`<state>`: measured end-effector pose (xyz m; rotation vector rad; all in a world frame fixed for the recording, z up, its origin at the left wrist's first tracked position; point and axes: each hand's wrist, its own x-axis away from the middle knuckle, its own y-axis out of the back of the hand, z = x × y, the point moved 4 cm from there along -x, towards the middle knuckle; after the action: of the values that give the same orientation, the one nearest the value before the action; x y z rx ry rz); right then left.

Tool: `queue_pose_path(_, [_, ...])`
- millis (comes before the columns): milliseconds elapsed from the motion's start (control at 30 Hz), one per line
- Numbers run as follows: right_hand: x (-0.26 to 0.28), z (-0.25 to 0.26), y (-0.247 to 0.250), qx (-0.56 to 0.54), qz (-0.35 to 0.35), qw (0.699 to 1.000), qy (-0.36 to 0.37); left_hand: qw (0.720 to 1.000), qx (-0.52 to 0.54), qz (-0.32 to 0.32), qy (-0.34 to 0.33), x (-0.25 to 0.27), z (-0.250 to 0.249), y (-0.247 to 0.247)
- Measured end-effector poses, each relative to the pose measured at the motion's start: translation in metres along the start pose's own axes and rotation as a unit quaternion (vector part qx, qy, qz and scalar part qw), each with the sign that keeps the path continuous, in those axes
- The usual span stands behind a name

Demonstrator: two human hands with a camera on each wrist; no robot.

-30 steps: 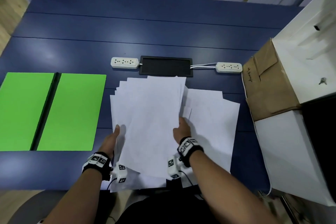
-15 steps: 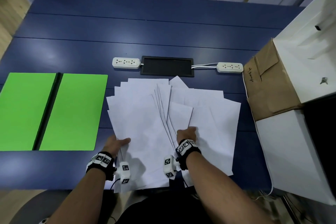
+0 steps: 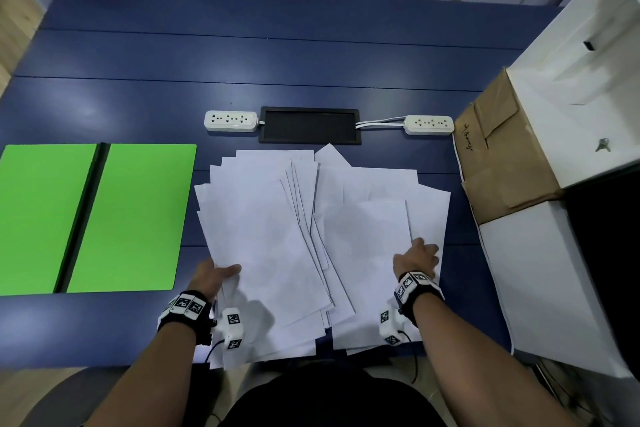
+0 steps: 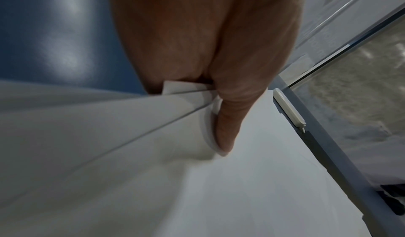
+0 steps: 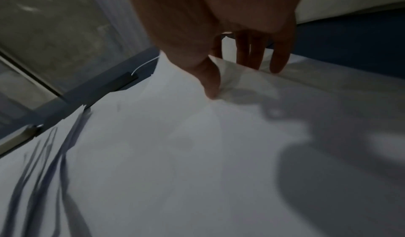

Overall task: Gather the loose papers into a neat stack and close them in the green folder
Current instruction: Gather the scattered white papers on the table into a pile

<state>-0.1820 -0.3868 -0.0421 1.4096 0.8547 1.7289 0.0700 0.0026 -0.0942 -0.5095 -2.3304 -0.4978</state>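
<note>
Nearest to us, our left hand (image 3: 213, 276) grips the left edge of the papers (image 3: 277, 236). The left wrist view shows the thumb (image 4: 228, 119) lying on top of several sheet edges, with the other fingers hidden beneath. Our right hand (image 3: 417, 255) rests on the right side of the spread. In the right wrist view its fingers (image 5: 278, 59) hang down, slightly parted, and touch a sheet edge. The thumb presses the paper, and we cannot tell whether any sheet is truly pinched.

The papers are thin, plain white rectangles, limp and smooth. They are fanned at different angles across the middle of the table (image 3: 311, 55), with some near corners hanging over its front edge. To do this step well, we judge both hands should sweep inward together, keeping the sheets flat. Then we should lift the bundle and tap its edges on the table to square it. Sliding too fast could crease or fold the sheets.

The table is dark blue, glossy, and planked. The folder (image 3: 138, 218) lies open and flat to the left of the papers, not touching them. It is two bright green stiff panels with a dark spine between.

Farther back lie two white power strips (image 3: 231, 121) flanking a black tray (image 3: 310, 125).
</note>
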Motion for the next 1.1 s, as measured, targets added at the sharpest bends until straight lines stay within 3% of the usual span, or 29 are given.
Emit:
queue_pose_path(100, [0.003,-0.006,-0.001,-0.062,0.024,0.997,-0.039,1.000,-0.003,0.004,-0.001,-0.004,0.005,0.002])
queue_pose_path(167, [0.005,-0.006,-0.003,-0.039,0.052,0.997,-0.044,1.000,-0.005,0.001,-0.001,-0.002,0.003,0.001])
queue_pose_path(367, [-0.007,-0.010,0.003,0.005,-0.015,1.000,0.005,1.000,0.002,0.003,0.011,-0.005,0.005,0.001])
queue_pose_path(533, [-0.019,-0.009,0.001,0.009,0.018,0.997,0.071,1.000,0.010,-0.001,0.009,-0.003,0.004,-0.001])
queue_pose_path(667, [-0.017,-0.004,0.002,-0.027,-0.025,0.995,0.095,1.000,0.022,-0.006,0.018,-0.003,0.005,-0.001])
queue_pose_path(767, [-0.019,-0.012,0.007,-0.070,-0.049,0.996,0.022,1.000,0.017,-0.006,0.019,-0.005,0.006,-0.001])
queue_pose_path(833, [-0.022,-0.015,0.007,-0.108,-0.025,0.993,-0.029,1.000,0.014,-0.004,0.019,-0.004,0.005,-0.001])
queue_pose_path(967, [-0.022,0.004,0.009,-0.140,0.010,0.990,-0.013,1.000,0.016,-0.002,0.017,-0.001,0.001,-0.002])
queue_pose_path(1100, [-0.013,0.014,0.010,-0.139,0.032,0.988,-0.054,1.000,0.013,-0.001,0.022,-0.002,0.003,-0.001])
